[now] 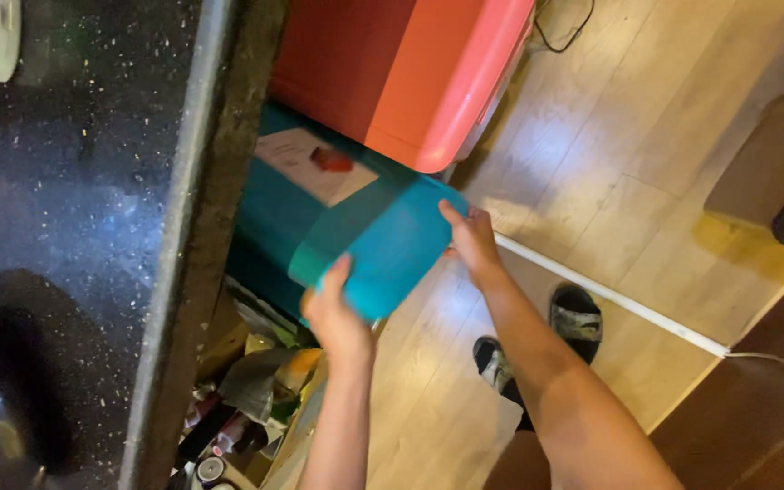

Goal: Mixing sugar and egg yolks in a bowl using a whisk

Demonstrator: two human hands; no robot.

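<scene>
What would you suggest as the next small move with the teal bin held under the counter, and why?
Probably ease the teal bin a little outward toward the wooden floor. The left hand and right hand grip its near end, while the red box lies over its far part beside the dark counter.

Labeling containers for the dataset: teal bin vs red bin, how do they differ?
The teal bin is gripped at its near end by the left hand and right hand; the red bin is untouched. The teal bin sits lower, partly under the red bin. The teal bin carries a paper label; the red bin shows none. Both are smooth plastic, beside the dark counter.
</scene>
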